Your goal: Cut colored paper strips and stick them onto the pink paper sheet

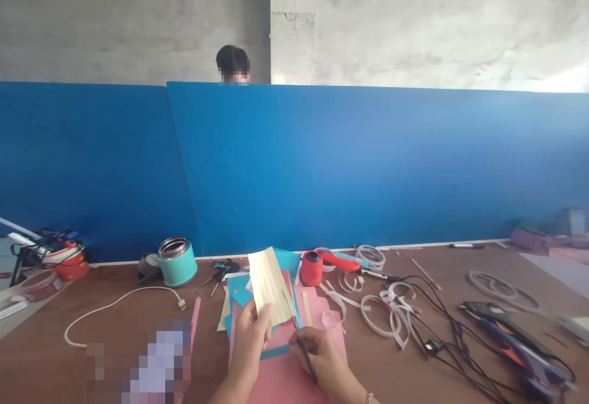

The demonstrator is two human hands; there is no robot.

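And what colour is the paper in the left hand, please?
The paper is pale yellow, shown best in the head view.

1 head-worn camera looks forward and down across the table (396,373).

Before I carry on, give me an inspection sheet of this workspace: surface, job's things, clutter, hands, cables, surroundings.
Surface: brown tabletop, cluttered.
Job's things: pale yellow paper, raised above pink paper sheets; scissors, blades by the yellow paper's lower right edge.
Clutter: turquoise container, open; coiled white strips; blue-and-orange tool at far right.
Hands: left hand grips the pale yellow paper; right hand holds the scissors.
Cables: white USB cable at left; black cables at right, tangled.
Surroundings: blue partition behind the tabletop, concrete wall beyond, top of a person's head above the partition.
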